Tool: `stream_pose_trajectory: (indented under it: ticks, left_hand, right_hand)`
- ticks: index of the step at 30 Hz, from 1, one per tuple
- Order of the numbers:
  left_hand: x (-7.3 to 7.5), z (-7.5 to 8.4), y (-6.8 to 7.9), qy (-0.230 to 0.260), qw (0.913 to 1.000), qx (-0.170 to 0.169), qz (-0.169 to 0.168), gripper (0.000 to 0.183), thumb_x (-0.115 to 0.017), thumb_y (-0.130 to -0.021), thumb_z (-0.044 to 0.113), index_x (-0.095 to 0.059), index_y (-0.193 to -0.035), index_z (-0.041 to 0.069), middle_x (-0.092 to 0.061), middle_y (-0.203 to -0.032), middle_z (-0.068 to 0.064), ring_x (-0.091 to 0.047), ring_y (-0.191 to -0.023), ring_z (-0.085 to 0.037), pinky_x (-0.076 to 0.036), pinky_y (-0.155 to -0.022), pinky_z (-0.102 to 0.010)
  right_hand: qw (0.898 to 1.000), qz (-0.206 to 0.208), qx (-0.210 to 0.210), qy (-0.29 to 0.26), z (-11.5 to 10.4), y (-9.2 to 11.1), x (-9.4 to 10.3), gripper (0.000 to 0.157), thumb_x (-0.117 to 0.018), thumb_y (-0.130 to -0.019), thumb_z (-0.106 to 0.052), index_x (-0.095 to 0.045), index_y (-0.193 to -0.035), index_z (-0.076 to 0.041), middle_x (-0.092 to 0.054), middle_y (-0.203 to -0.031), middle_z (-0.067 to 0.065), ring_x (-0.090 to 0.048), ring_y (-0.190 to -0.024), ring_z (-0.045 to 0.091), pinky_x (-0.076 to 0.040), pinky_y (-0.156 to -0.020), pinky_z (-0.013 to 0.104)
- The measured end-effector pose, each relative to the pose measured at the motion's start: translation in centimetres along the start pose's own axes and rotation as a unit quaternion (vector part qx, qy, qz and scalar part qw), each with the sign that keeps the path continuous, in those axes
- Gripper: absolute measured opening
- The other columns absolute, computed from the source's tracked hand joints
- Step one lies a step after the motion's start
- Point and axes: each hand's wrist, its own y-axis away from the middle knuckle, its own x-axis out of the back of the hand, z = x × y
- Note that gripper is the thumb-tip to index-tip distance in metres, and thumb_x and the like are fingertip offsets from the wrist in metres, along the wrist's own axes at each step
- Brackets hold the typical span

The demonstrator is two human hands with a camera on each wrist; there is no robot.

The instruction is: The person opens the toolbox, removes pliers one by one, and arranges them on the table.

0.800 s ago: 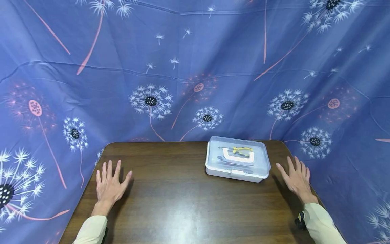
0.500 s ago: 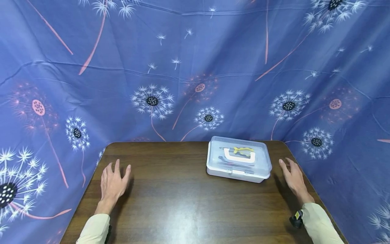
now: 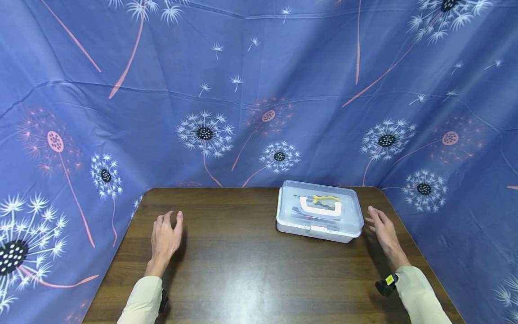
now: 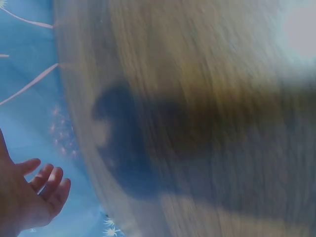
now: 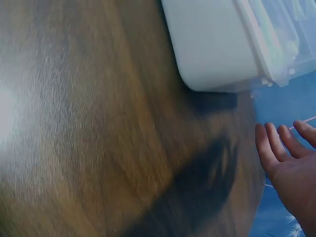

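A clear-lidded plastic toolbox (image 3: 291,202) with a white carrying handle (image 3: 319,210) stands at the back right of the table, its lid down and a white latch (image 3: 318,229) at the front. Through the lid show yellow-handled pliers (image 3: 325,199) and some dark tools. Just right of the box is my right hand (image 3: 385,231), fingers loosely bent with the tips close to its side; the right wrist view shows the palm facing the box (image 5: 217,49). My left hand (image 3: 165,238) hovers over the table's left part, fingers relaxed and holding nothing.
The brown wooden table (image 3: 238,265) has rounded back corners. A blue dandelion-print cloth (image 3: 243,54) hangs behind it and along both sides. A dark wrist camera (image 3: 386,285) sits at my right cuff.
Both hands have moved inward, the left hand to the right and the right hand toward the box. Their spread fingers have drawn together and bent a little. The box stays in place.
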Motion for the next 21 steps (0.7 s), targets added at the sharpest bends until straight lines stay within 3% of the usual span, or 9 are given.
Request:
stream_pose_trajectory:
  ticks: [5, 9, 12, 17, 21]
  left_hand:
    - [-0.3, 0.7, 0.1, 0.018, 0.9998, 0.008, -0.008, 0.066, -0.034, -0.097, 0.054, -0.048, -0.133, 0.000, -0.046, -0.130, -0.025, -0.041, -0.119, -0.043, -0.033, -0.096, -0.057]
    - [-0.7, 1.2, 0.1, 0.035, 0.9993, 0.010, -0.011, 0.067, -0.034, -0.097, 0.054, -0.048, -0.133, 0.000, -0.046, -0.130, -0.025, -0.041, -0.119, -0.042, -0.033, -0.097, -0.057]
    - [-1.1, 1.6, 0.0, 0.051, 0.9986, 0.013, -0.011, 0.067, -0.035, -0.097, 0.055, -0.049, -0.132, 0.000, -0.047, -0.129, -0.024, -0.042, -0.119, -0.041, -0.033, -0.098, -0.055]
    - [-1.6, 2.4, -0.1, 0.074, 0.9971, 0.016, 0.006, 0.065, -0.037, -0.097, 0.055, -0.054, -0.128, 0.000, -0.052, -0.120, -0.021, -0.046, -0.112, -0.038, -0.035, -0.095, -0.052]
    - [-1.9, 3.1, -0.2, 0.097, 0.9951, 0.017, 0.004, 0.064, -0.038, -0.097, 0.054, -0.055, -0.127, 0.000, -0.055, -0.114, -0.019, -0.052, -0.099, -0.034, -0.039, -0.088, -0.049]
  right_hand:
    - [0.999, -0.028, 0.006, -0.033, 1.9, -1.1, -0.4, 0.064, -0.046, -0.094, -0.052, -0.042, -0.142, -0.009, -0.049, -0.136, 0.019, -0.060, -0.103, 0.017, -0.052, -0.075, 0.030]
    - [0.998, -0.057, -0.012, -0.012, 0.1, -0.4, -1.1, 0.071, -0.042, -0.095, -0.055, -0.034, -0.146, -0.007, -0.041, -0.141, 0.023, -0.054, -0.110, 0.025, -0.052, -0.079, 0.034]
    - [0.997, -0.078, -0.030, -0.005, -1.8, 0.4, -1.4, 0.078, -0.039, -0.095, -0.058, -0.025, -0.148, -0.002, -0.031, -0.146, 0.027, -0.046, -0.117, 0.032, -0.049, -0.080, 0.030]
    - [0.995, -0.087, -0.052, -0.019, -3.1, 0.9, -1.6, 0.079, -0.040, -0.095, -0.058, -0.024, -0.149, -0.002, -0.028, -0.149, 0.023, -0.044, -0.118, 0.019, -0.044, -0.079, 0.015]
    - [0.992, -0.095, -0.075, -0.040, -3.4, 0.8, -1.7, 0.081, -0.042, -0.094, -0.059, -0.021, -0.150, -0.004, -0.023, -0.153, 0.019, -0.039, -0.126, 0.023, -0.043, -0.094, 0.027]
